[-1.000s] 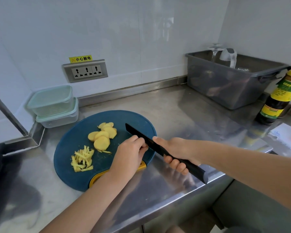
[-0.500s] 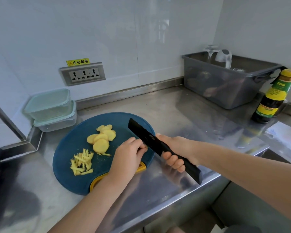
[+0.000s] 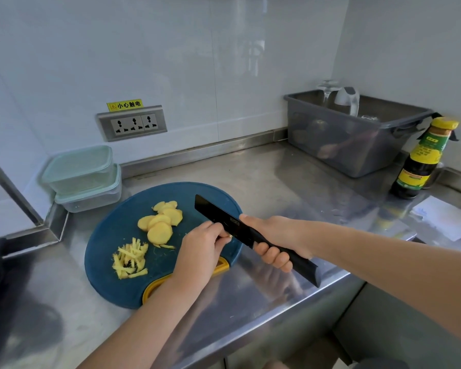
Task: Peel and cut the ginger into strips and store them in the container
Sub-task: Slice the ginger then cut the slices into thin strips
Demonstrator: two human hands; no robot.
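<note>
Counter (image 3: 290,182) glossy brushed steel; cutting board (image 3: 112,230) matt plastic; knife (image 3: 218,218) matt black.

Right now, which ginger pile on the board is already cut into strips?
The front pile on the cutting board: it is thin sticks. The pile behind it is still round slices.

left hand (image 3: 200,251) fingers curl against knife (image 3: 218,217) blade; whatever's under them is hidden. forearm (image 3: 144,323) covers part of yellow handle (image 3: 155,286). grey bin (image 3: 357,145) contents murky. paper (image 3: 442,217) cut off at right edge.
</note>
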